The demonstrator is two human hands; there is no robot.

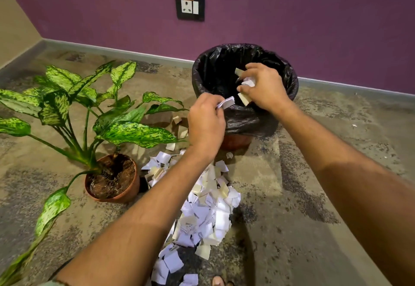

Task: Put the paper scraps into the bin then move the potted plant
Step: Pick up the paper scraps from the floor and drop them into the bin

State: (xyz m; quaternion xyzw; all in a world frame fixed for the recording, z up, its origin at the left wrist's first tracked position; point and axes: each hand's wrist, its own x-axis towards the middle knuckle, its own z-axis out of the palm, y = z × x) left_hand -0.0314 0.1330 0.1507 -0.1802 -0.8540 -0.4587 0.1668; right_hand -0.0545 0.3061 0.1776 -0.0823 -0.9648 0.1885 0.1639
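Observation:
A bin (208, 70) lined with a black bag stands on the floor near the purple wall. My right hand (262, 86) is over its open mouth, shut on several white and cream paper scraps. My left hand (205, 121) is at the bin's near rim, pinching a white scrap. A long heap of paper scraps (208, 204) lies on the floor in front of the bin, partly hidden by my left forearm. The potted plant (112, 177), with big speckled green leaves in a brown pot, stands left of the heap.
A few stray scraps (182, 131) lie between the plant and the bin. A wall socket (189, 7) sits above on the purple wall. A grey skirting runs along the wall base. My toes (219, 281) show at the bottom edge.

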